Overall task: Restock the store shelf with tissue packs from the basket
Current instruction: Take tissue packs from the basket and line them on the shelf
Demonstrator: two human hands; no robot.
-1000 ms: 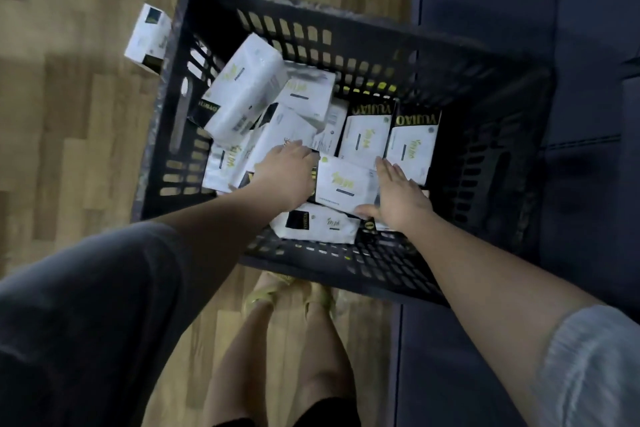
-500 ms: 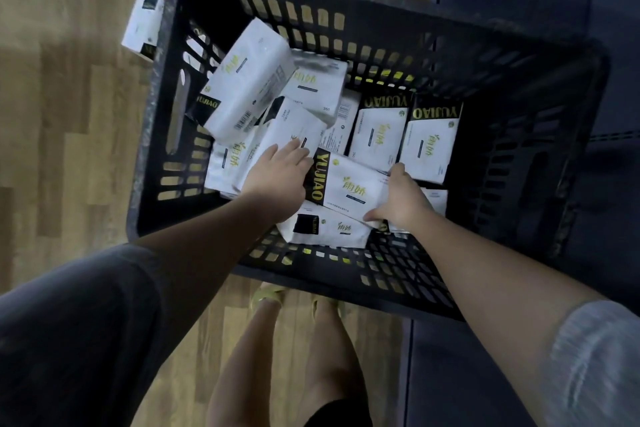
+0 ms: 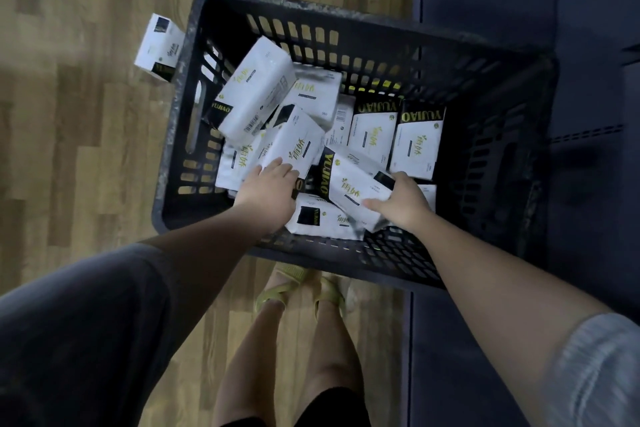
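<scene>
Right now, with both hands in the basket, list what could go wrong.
1. The right hand grips only one end of a tilted tissue pack; it may slip or sag as it lifts.
2. The left hand lies on loosely stacked packs, which could slide.
3. One pack on the floor leans against the basket outside and could be overlooked.

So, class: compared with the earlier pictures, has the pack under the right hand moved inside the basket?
Yes. The pack held by the right hand has tilted up off the pack beneath, its far end swinging toward the basket's left wall.
</scene>
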